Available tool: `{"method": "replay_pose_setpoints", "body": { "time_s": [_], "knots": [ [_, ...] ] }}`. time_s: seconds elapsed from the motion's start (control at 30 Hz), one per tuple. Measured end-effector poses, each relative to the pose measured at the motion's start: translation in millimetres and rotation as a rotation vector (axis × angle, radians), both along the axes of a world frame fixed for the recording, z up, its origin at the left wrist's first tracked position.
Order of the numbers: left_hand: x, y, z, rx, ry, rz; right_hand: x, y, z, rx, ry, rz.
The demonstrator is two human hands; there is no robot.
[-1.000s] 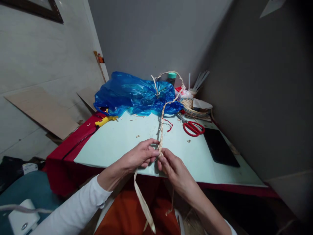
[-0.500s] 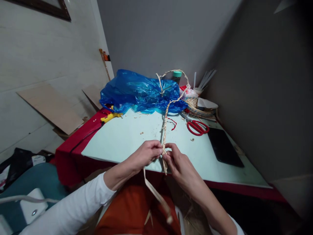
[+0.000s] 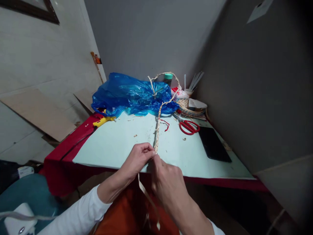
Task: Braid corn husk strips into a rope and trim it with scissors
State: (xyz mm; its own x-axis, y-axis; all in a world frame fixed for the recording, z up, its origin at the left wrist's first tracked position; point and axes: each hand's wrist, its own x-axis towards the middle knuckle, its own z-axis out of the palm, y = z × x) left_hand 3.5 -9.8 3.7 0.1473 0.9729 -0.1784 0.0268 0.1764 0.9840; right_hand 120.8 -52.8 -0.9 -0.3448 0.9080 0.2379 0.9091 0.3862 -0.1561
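A pale, straw-coloured braid (image 3: 157,129) runs from my fingers up the table and curves over the blue plastic bag (image 3: 132,93). My left hand (image 3: 140,158) pinches the near end of the braid between thumb and fingertips. Right beside it, my right hand (image 3: 167,181) is closed at the same end, its back turned up so the fingertips and the strand in them are mostly hidden. Below my left hand a loose flat strand (image 3: 146,194) hangs over the table's front edge. A short red string (image 3: 166,124) lies by the braid.
Red-handled scissors (image 3: 188,127) and a black flat tablet-like object (image 3: 214,143) lie on the right. A yellow tool (image 3: 104,121) with a cord is at the left. Behind stand a woven basket (image 3: 192,111) and a green-lidded jar (image 3: 168,78). A grey wall closes the right side.
My right hand has turned over and moved lower, its back now facing up. My left hand keeps its pinch. The whole view has shifted slightly, moving the table leftward.
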Motion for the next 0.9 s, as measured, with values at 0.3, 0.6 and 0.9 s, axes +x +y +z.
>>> {"method": "replay_pose_setpoints", "body": {
  "time_s": [0.3,0.6,0.9],
  "knots": [
    [-8.4,4.6,0.9,-0.019,0.0,-0.035,-10.6,-1.7,1.7,0.187,-0.218,0.125],
    [-10.6,8.9,3.5,-0.143,-0.065,-0.056,28.4,18.1,40.6,-0.154,0.292,0.111],
    [-7.8,8.5,3.0,-0.122,-0.03,-0.043,83.8,92.8,53.9,-0.287,0.128,0.007]
  ]
}}
